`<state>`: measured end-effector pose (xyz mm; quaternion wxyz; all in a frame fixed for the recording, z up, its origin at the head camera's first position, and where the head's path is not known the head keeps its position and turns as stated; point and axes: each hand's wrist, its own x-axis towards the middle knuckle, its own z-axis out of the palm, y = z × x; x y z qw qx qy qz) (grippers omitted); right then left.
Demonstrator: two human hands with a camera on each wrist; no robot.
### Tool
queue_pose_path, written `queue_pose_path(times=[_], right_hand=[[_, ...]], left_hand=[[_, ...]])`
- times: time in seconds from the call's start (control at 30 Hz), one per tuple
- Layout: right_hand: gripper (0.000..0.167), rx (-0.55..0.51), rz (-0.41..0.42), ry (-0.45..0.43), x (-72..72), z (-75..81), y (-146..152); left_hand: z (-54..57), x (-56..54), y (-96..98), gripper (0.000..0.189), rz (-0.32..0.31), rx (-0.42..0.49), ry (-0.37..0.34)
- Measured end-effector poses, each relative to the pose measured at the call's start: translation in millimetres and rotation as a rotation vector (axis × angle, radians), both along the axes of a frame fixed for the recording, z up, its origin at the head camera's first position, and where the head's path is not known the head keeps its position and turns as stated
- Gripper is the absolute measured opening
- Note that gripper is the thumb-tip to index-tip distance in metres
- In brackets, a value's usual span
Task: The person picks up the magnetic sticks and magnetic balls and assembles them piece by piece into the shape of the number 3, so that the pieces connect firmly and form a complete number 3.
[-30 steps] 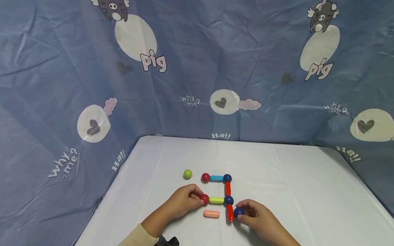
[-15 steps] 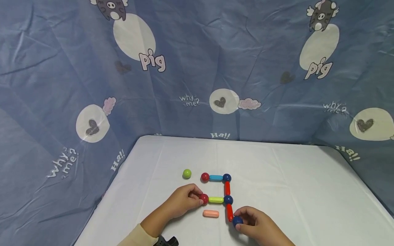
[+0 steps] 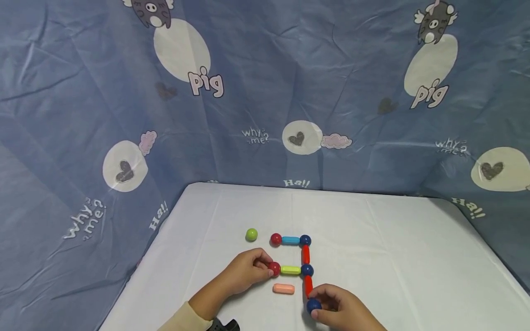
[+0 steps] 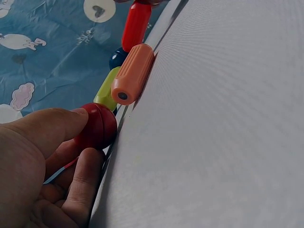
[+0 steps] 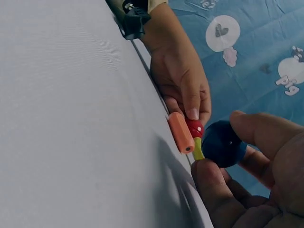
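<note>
My left hand [image 3: 251,271] pinches a red ball [image 3: 274,269] between thumb and fingers. From that ball a yellow-green rod [image 3: 290,270] runs right to a blue ball [image 3: 307,270]. One red rod [image 3: 306,254] leads away to another blue ball [image 3: 305,240], which a light-blue rod [image 3: 290,240] links to a second red ball [image 3: 276,239]. Toward me a lower red rod [image 3: 308,286] extends from the middle blue ball. My right hand [image 3: 341,307] pinches a third blue ball [image 5: 224,144] right at that rod's near end.
A loose orange rod [image 3: 283,288] lies just in front of the yellow-green one. Farther left sits a green ball [image 3: 251,234]. All rests on a white-covered table [image 3: 414,257], with a blue printed cloth [image 3: 248,92] hanging behind it.
My right hand has brought the blue ball toward me and slightly left, from beside the lower red rod to its near end. The left hand keeps its hold on the red ball.
</note>
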<state>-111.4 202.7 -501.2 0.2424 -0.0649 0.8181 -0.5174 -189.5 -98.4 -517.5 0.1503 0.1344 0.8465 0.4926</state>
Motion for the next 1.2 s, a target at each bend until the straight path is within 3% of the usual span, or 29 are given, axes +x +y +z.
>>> queue_pose_path(times=[0.47,0.73,1.2], right_hand=[[0.036,0.011,-0.075,0.013,4.0,-6.9,-10.6],[0.036,0.051,-0.010,0.144,3.2,-11.3,-11.1],[0.034,0.099,0.012,0.145,-1.7,-11.9,-13.6]], left_hand=[[-2.9,-1.0,-1.0,0.020,-0.005,-0.001,0.002],[-2.5,-1.2,-1.2,0.019,-0.003,0.004,0.026],[0.8,-0.7,1.7,0.019,0.029,-0.031,0.045]])
